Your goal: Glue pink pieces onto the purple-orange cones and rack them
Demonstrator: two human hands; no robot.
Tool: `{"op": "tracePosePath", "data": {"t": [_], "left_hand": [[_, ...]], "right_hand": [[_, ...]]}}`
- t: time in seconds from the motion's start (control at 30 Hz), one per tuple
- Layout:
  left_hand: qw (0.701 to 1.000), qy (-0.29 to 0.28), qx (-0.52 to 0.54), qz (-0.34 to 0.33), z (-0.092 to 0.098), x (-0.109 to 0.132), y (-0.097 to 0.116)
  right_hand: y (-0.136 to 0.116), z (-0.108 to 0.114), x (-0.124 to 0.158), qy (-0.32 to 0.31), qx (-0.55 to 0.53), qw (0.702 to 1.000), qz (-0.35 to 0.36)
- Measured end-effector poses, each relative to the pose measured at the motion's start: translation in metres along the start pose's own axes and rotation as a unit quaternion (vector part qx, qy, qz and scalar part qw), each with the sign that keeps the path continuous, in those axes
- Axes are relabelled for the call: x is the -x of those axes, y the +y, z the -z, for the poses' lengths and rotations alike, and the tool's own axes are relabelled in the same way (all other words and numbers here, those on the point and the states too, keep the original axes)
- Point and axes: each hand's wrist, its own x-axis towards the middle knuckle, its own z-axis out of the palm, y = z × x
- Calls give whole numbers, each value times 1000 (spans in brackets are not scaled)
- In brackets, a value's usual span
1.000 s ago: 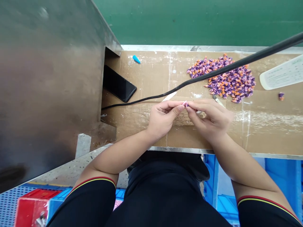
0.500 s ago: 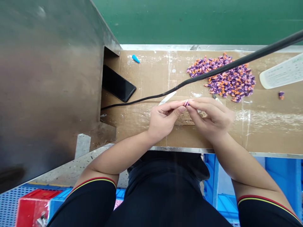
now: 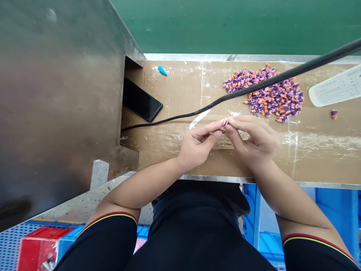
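My left hand (image 3: 197,145) and my right hand (image 3: 254,141) meet fingertip to fingertip above the cardboard-covered bench (image 3: 180,150). Between them they pinch one small pink and purple piece (image 3: 225,121). Both hands are closed on it with thumb and forefinger. A heap of several purple and orange small pieces (image 3: 267,94) lies beyond my right hand. A thin white strip (image 3: 199,118) lies on the cardboard just past my left hand's fingers.
A black cable (image 3: 254,87) crosses the bench from far right down to the left. A black phone (image 3: 141,101) lies at the left by a large metal housing (image 3: 56,105). A blue cone-shaped piece (image 3: 162,70), a white printed card (image 3: 335,89) and one stray piece (image 3: 334,114) lie on the cardboard. Blue crates (image 3: 332,214) sit below.
Both hands have shifted slightly right and away from me while keeping their pinch on the small piece. Nothing else on the bench has moved.
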Motion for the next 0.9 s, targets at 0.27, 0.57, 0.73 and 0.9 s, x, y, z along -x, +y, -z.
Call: {"op": "tracePosePath", "data": {"t": [0.27, 0.57, 0.73, 0.9], "left_hand": [[999, -29, -6, -14, 1, -2, 2], [998, -21, -29, -56, 0, 6, -15], [993, -49, -68, -78, 4, 7, -16], [992, -63, -75, -77, 7, 7, -15]], "right_hand": [[2, 2, 0, -4, 7, 1000, 13], [3, 3, -3, -9, 10, 1000, 14], [5, 4, -2, -16, 19, 999, 25], [4, 3, -1, -15, 26, 999, 26]]}}
